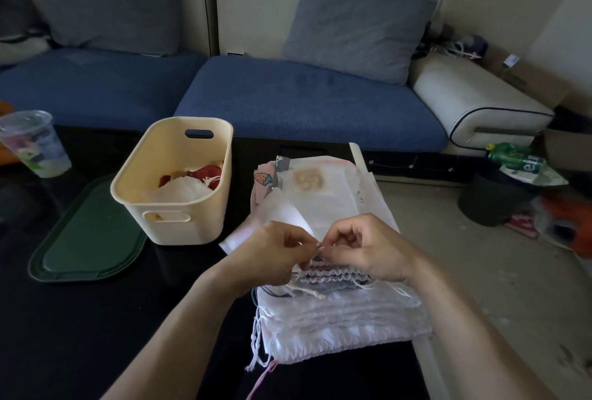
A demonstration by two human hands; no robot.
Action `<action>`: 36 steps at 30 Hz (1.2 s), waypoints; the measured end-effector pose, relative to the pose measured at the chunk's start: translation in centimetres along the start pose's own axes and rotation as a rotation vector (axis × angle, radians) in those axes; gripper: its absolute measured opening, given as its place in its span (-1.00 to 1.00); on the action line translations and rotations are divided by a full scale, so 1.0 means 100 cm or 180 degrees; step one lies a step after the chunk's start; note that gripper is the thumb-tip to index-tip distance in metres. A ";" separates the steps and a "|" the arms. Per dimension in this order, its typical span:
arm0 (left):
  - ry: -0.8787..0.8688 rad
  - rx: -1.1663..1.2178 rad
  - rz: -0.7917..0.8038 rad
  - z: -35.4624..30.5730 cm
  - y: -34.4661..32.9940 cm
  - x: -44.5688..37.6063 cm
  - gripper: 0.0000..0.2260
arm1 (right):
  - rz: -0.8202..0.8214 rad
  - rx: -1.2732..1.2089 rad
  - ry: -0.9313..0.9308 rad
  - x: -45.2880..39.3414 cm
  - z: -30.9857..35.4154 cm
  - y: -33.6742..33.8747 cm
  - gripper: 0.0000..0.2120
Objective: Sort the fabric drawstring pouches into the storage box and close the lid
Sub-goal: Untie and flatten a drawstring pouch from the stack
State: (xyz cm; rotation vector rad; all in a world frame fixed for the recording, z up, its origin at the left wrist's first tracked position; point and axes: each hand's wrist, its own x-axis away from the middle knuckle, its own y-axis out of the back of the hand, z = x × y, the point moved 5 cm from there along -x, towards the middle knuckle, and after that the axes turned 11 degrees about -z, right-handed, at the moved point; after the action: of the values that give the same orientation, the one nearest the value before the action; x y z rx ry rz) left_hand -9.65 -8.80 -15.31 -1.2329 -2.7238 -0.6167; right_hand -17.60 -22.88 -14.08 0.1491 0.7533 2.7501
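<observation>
— What's around that cream plastic storage box with the cut-out handles [173, 182]?

— A dark green flat plastic lid [86, 239] lies just left of it on the glossy black table [80, 335], and a clear plastic cup with a printed picture [33, 143] stands further left. Right of the box sits a stack of pale fabric drawstring pouches [333, 313], some white, one pink with a strawberry print. Inside the box there's already a white pouch and a red one.

— And the hands?

— Both are right of the box, over the stack. The left hand [272, 255] and the right hand [368, 249] have fingers curled, fingertips meeting, pinching the gathered mouth of a pouch with a ruffled top edge [336, 274].

— Any writing?

— A green bottle [509, 156], far right of the box on a dark bin, has white letters, too blurred to read.

— The room?

— A blue sofa with grey cushions [288, 95] runs behind the box; pale floor right of it.
</observation>
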 end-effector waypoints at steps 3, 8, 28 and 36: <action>0.0031 -0.0266 0.0397 0.001 -0.007 0.004 -0.82 | -0.0001 0.0212 0.0169 0.002 0.006 -0.001 -0.91; -0.0004 -0.0468 0.0712 -0.001 -0.006 0.007 -0.79 | -0.0247 0.0124 0.0206 0.000 0.006 0.000 -0.90; 0.0215 0.0507 0.0384 -0.005 0.008 0.000 -0.72 | -0.0851 0.0397 0.0764 0.001 0.026 -0.004 -0.92; 0.0409 0.0137 0.0493 -0.002 0.004 0.003 -0.55 | -0.0603 0.0340 0.0624 -0.002 0.018 -0.015 -0.88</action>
State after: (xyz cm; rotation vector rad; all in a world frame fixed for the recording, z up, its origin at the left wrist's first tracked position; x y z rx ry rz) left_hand -9.60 -8.41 -14.92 -1.3292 -2.4960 -0.5944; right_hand -16.70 -20.82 -13.34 -0.1647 0.9149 2.5702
